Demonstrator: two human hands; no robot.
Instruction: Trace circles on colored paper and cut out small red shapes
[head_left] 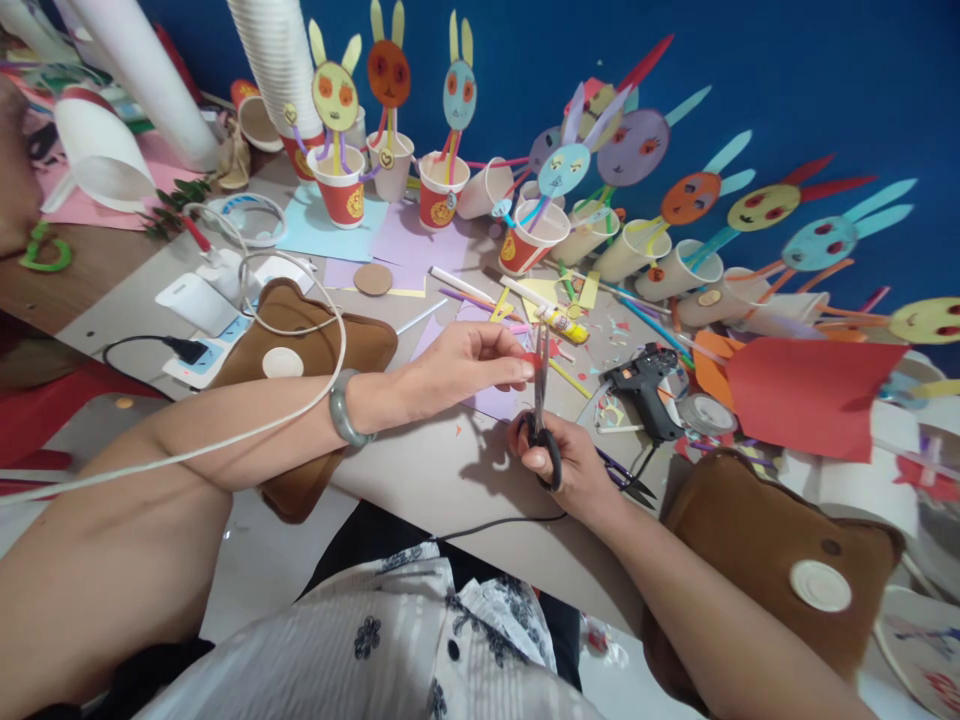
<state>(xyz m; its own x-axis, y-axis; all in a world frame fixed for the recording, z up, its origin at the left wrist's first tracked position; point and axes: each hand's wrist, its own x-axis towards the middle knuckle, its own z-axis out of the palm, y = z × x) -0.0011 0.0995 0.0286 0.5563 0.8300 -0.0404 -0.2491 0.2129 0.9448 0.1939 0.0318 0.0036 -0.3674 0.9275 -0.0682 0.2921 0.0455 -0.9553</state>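
Observation:
My right hand [566, 460] grips a pair of scissors [553, 455] by the black handles, with the blades pointing away from me. Between the thumb and fingers of my left hand [476, 358] is a small piece of red paper [531, 360], partly hidden by the fingertips. The blades stand right against this paper. Just behind the hands, a glue stick [562, 325] with a yellow end lies among scraps. Beneath the left hand a sheet of purple paper [495, 402] rests on the table.
Paper cups [340, 190] with paper rabbit figures line the back. To the right are a black glue gun [646, 390], a red paper sheet [814, 390] and a brown cushion [780, 570]. A white cable [262, 435] crosses over my left forearm. A power strip [202, 350] sits left.

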